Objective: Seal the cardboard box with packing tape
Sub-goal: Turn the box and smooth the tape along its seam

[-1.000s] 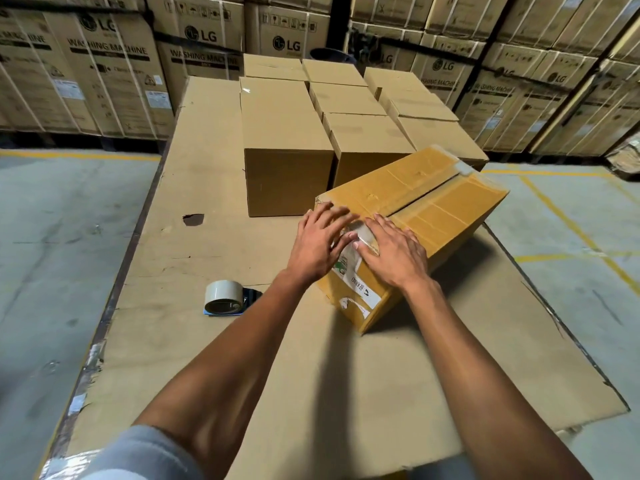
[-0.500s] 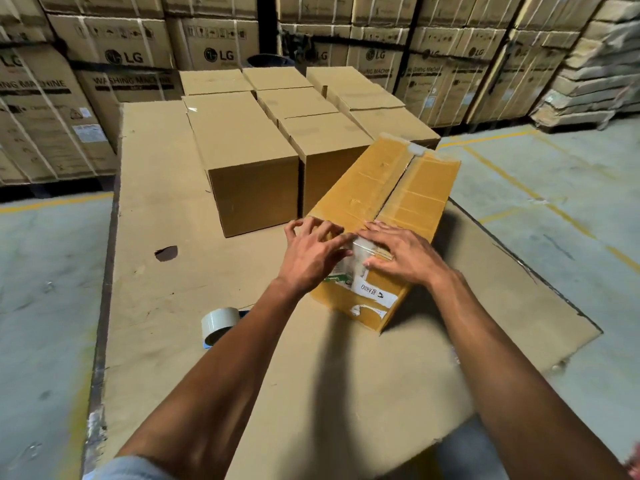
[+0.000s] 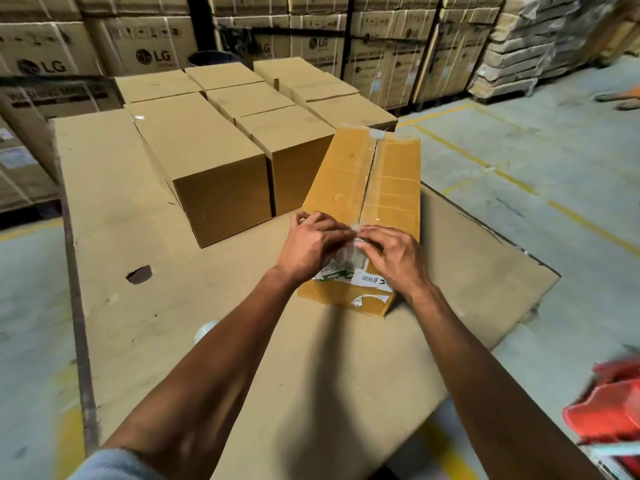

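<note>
The yellow box point(image 3: 367, 199) lies on the cardboard-covered table point(image 3: 114, 209), just right of the plain boxes point(image 3: 207, 157) — its long axis and open top seam run away from the person. Both hands — left hand point(image 3: 311, 245), right hand point(image 3: 394, 254) — press flat, fingers spread, on clear tape point(image 3: 353, 252) at its near edge.

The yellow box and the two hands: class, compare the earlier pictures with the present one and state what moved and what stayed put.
The yellow box has been turned, so its centre seam now runs nearly straight away from the person instead of slanting to the right. Both hands moved with it: the left hand and right hand stay pressed on the tape at its near edge. The tape roll, now mostly hidden by the left forearm, and the plain brown boxes stayed put.
</note>
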Motion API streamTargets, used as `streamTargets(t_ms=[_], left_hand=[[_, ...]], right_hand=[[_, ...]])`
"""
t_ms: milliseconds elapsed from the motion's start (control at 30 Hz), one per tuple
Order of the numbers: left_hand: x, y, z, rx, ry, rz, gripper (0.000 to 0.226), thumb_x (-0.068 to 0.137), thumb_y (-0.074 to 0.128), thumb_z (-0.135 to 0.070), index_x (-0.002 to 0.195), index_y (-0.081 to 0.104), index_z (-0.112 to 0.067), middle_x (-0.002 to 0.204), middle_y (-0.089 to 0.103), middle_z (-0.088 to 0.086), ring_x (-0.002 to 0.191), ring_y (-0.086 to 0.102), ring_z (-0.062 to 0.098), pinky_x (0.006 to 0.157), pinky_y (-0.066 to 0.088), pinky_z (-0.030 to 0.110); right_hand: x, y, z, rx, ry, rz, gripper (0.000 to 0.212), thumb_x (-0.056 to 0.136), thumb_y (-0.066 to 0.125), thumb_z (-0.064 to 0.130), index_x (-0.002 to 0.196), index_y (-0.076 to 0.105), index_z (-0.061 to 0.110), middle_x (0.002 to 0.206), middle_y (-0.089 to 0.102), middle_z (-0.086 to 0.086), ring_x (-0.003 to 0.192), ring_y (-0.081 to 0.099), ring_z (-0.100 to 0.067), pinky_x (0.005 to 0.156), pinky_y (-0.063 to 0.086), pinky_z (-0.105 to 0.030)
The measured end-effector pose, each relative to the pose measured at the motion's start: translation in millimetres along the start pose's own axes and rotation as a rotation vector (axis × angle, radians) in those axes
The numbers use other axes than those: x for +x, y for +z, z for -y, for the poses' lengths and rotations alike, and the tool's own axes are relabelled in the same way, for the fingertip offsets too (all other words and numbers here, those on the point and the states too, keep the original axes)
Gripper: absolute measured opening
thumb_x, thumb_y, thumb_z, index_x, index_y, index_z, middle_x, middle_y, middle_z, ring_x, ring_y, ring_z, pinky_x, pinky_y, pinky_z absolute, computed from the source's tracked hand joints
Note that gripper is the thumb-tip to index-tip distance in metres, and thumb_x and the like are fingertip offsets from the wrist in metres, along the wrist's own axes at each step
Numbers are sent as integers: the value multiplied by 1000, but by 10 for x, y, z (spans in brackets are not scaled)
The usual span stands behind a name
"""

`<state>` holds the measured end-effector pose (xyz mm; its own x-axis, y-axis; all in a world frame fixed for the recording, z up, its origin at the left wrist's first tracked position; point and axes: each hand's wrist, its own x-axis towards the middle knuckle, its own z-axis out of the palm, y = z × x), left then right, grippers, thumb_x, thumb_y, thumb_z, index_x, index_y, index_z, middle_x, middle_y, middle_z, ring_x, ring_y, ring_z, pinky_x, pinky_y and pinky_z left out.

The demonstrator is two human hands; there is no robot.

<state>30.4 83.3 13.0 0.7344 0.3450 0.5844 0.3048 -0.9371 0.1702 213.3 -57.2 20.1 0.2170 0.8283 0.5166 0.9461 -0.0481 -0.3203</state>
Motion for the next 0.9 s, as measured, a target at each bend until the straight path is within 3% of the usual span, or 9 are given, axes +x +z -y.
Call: streamTargets(t_ms=[67, 167, 267, 367, 500, 600, 700, 900], left_hand=[[-32, 77, 14, -13, -22, -12, 33, 102, 71, -38, 135, 75, -35, 135, 75, -15, 128, 61, 15, 91, 36, 48], [-93, 165, 37, -41, -57, -37, 34, 102, 73, -37, 136, 73, -36, 138, 73, -18, 137, 59, 13, 91, 33, 45], [-73, 172, 13, -6, -68, -4, 43, 99, 75, -37, 142, 68, -35, 141, 72, -17, 131, 57, 17, 88, 31, 44], [-44, 164, 18, 40, -50, 34, 49, 100, 72, -41, 147, 63, -38, 147, 67, -17, 122, 52, 18, 86, 31, 44], [-63, 143, 23, 100, -17, 84, 56, 102, 59, -58, 155, 54, -41, 157, 58, -19, 121, 47, 18, 85, 31, 43], [-23, 139, -4, 105, -29, 93, 61, 103, 48, -72, 157, 52, -43, 159, 55, -22, 118, 44, 16, 85, 32, 43], [60, 186, -49, 51, -109, 72, 51, 108, 42, -69, 147, 64, -44, 150, 63, -23, 113, 49, 15, 85, 35, 46], [-19, 221, 22, 48, -113, 25, 47, 109, 43, -67, 141, 69, -44, 142, 69, -23, 109, 50, 15, 86, 32, 45]], right_hand=[[-33, 55, 33, -22, -3, -81, 26, 98, 73, 37, 115, 80, 19, 117, 80, 1, 107, 76, -16, 90, 62, -39], [-88, 130, 22, -120, -24, -130, 29, 95, 77, 37, 119, 80, 19, 119, 80, 0, 112, 75, -16, 100, 58, -40], [-140, 196, 8, -239, -24, -88, 43, 90, 81, 36, 129, 75, 19, 128, 77, -1, 120, 72, -17, 106, 54, -40], [-124, 203, 50, -311, -29, -63, 49, 91, 80, 37, 135, 72, 17, 134, 73, -1, 124, 70, -17, 99, 52, -38], [-103, 234, 80, -343, 40, 65, 65, 90, 78, 43, 147, 61, 16, 149, 63, -2, 139, 59, -17, 100, 46, -40], [-22, 160, 62, -208, 85, 69, 51, 99, 69, 38, 145, 64, 17, 148, 64, -2, 141, 57, -16, 105, 45, -41], [42, 62, 39, -172, 99, 33, 35, 105, 60, 33, 135, 71, 18, 139, 70, -1, 133, 64, -16, 106, 48, -44], [3, 166, 81, -232, 42, 16, 35, 105, 61, 34, 132, 74, 16, 134, 73, -1, 127, 68, -14, 96, 50, -40]])
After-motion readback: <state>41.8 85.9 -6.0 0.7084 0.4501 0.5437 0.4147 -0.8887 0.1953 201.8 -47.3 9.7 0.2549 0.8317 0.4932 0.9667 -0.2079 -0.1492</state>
